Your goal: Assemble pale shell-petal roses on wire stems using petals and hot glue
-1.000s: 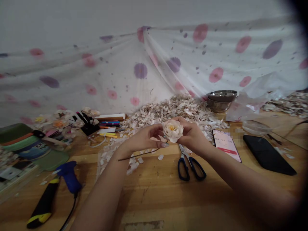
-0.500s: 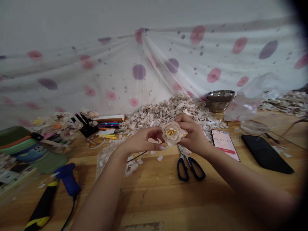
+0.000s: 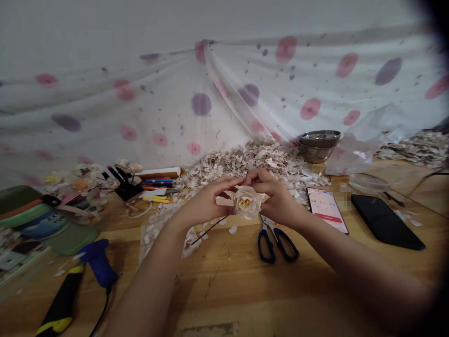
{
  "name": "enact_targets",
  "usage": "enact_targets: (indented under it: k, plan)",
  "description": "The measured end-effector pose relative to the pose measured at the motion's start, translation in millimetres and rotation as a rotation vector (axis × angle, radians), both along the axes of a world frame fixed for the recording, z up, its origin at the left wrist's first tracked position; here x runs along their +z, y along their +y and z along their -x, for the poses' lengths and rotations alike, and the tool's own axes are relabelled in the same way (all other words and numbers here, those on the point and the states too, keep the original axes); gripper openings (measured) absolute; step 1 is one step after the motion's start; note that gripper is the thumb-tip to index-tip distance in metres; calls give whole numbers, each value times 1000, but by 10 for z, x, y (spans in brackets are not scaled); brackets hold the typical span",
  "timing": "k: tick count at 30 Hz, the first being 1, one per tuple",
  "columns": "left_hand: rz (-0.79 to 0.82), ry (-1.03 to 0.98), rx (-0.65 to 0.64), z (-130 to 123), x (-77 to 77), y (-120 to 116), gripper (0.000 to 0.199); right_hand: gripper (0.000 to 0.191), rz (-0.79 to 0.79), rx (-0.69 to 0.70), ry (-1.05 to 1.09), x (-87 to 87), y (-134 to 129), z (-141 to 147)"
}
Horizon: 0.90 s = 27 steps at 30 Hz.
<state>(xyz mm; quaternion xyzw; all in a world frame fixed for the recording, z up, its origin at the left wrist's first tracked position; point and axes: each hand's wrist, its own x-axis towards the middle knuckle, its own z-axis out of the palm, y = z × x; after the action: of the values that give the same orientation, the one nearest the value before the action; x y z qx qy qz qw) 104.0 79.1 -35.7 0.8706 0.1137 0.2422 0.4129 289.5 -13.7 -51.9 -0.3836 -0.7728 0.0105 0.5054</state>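
A cream rose-like flower [image 3: 246, 202] with a yellow centre is held in front of me, between my left hand [image 3: 206, 202] and my right hand [image 3: 271, 196]. The fingers of both hands meet just above its bloom. A thin dark wire stem [image 3: 209, 230] runs from under the flower down to the left. Below my right hand lie black-handled scissors [image 3: 275, 245], not touching it. A loose pale petal shows beside the bloom, against my left fingers.
A large heap of pale petals [image 3: 259, 159] lies behind my hands, with steel bowls [image 3: 317, 146] beyond it. A lit phone [image 3: 326, 210] and a black phone [image 3: 386, 222] lie right; pens [image 3: 157, 185] and a blue glue gun [image 3: 100, 263] lie left. Spotted sheer fabric [image 3: 201, 104] hangs behind.
The flower has dropped slightly and tilted, and its stem now points more steeply downward. My fingers have closed together above the bloom, and my hands sit closer together.
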Motion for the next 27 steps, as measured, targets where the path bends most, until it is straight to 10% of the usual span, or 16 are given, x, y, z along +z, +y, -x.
enact_targets:
  k: [18,27]
  plan:
    - [85,0,142,-195,-30,-240,45,7,-31,-292,135,-105,66,-10]
    - [33,544,138,-124,-163,-82,25,9,69,-302,304,9,130,-211]
